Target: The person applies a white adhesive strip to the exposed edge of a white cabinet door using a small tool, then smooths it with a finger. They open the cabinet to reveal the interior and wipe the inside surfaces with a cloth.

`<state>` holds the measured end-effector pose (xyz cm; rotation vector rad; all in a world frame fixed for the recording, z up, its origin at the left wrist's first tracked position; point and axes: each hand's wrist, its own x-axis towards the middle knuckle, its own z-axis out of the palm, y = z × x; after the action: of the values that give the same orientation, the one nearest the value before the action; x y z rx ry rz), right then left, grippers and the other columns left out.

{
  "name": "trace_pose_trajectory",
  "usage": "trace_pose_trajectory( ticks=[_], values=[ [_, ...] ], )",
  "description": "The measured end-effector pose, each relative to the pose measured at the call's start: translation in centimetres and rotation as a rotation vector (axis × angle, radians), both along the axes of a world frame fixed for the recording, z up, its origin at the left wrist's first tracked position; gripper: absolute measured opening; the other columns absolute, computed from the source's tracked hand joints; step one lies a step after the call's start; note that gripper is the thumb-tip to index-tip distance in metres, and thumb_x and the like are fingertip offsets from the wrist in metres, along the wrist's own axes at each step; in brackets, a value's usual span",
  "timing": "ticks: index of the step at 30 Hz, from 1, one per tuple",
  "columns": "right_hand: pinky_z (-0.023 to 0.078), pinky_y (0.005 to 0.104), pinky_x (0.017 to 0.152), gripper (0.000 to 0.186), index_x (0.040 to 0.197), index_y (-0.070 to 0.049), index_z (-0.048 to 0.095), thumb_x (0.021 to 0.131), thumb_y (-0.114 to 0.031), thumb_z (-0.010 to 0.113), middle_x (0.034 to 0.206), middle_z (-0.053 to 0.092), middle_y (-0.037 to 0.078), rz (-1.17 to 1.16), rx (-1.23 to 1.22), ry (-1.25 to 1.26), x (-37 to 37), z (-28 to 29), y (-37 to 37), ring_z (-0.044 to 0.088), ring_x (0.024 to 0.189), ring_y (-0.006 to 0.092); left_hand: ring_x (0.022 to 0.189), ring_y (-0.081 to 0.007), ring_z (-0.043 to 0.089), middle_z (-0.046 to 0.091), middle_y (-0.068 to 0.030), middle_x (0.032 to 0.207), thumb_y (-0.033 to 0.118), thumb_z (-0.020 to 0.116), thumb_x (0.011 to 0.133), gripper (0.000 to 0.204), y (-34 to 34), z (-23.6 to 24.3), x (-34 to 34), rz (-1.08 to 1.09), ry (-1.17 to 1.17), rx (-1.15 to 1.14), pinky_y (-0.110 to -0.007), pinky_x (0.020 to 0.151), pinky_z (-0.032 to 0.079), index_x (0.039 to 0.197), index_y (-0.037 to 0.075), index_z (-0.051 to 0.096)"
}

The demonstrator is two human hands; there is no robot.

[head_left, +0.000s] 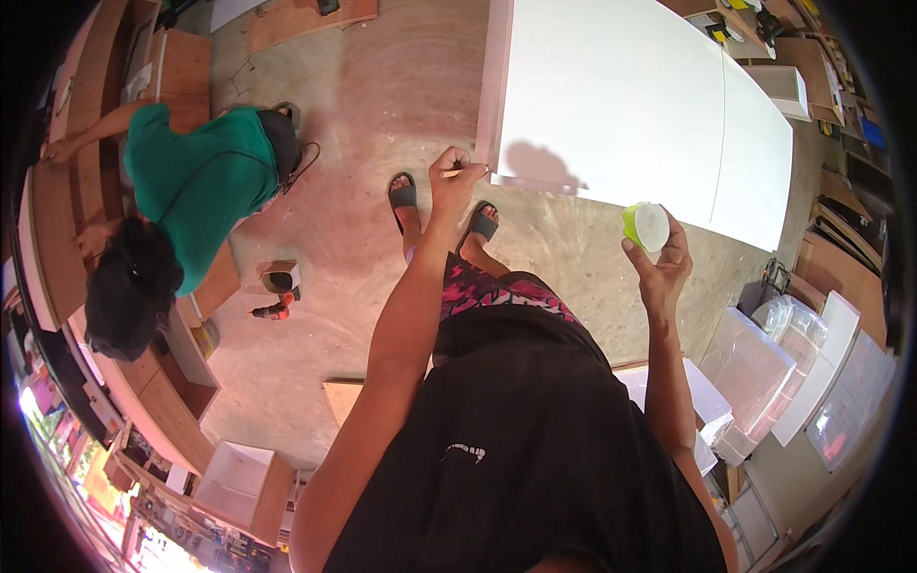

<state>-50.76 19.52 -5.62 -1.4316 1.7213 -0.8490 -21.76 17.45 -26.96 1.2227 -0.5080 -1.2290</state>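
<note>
My left hand [451,181] is closed on a thin, pale stick-like tool [464,173]. Its tip points at the near left corner of a large white cabinet-like piece [611,95]; whether it touches is too small to tell. My right hand [666,263] grips a small green cup [630,226], whose round whitish face is turned up. It is held out by the near edge of the white piece, right of the middle. A thin seam crosses that white surface toward its right end, and a shadow falls near its left corner.
At the left a co-worker in a green shirt [205,186] bends over wooden cabinets [57,239]. An orange-and-black power drill [274,308] lies on the concrete floor [325,229]. Plastic-wrapped panels [750,363] stand at the right. An open white box [237,475] sits at the lower left.
</note>
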Motion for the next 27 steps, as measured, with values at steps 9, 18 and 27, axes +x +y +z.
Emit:
trace_pose_trajectory(
  ticks=[9,18,27],
  values=[
    [0.045,0.0378,0.108,0.066,0.135,0.003,0.059,0.077,-0.011,0.087,0.123,0.069,0.013,0.012,-0.006,0.004,-0.1,-0.9,-0.6,0.063,0.117,0.0218,0.062,-0.0028,0.038,0.039,0.0077,0.069,-0.008,0.066,0.078,0.03,0.6,0.4,0.3,-0.024,0.026,0.048,-0.023,0.059,0.044,0.068,0.01,0.044],
    [0.044,0.038,0.108,0.066,0.136,0.002,0.059,0.077,-0.009,0.086,0.124,0.068,0.013,0.0,0.011,0.018,0.2,-0.7,-0.8,0.063,0.118,0.022,0.065,-0.0024,0.04,0.041,0.0078,0.07,-0.008,0.067,0.08,0.031,-3.8,0.3,0.3,0.109,0.196,0.02,-0.024,0.063,0.05,0.069,0.01,0.045],
    [0.044,0.0389,0.109,0.067,0.137,0.002,0.058,0.077,-0.011,0.087,0.124,0.068,0.013,-0.005,0.011,0.014,-0.1,-0.9,-0.5,0.062,0.119,0.0222,0.064,-0.0027,0.041,0.043,0.008,0.071,-0.008,0.069,0.08,0.029,-4.1,-0.2,0.2,0.08,0.072,-0.02,-0.023,0.061,0.044,0.071,0.011,0.048]
  ],
)
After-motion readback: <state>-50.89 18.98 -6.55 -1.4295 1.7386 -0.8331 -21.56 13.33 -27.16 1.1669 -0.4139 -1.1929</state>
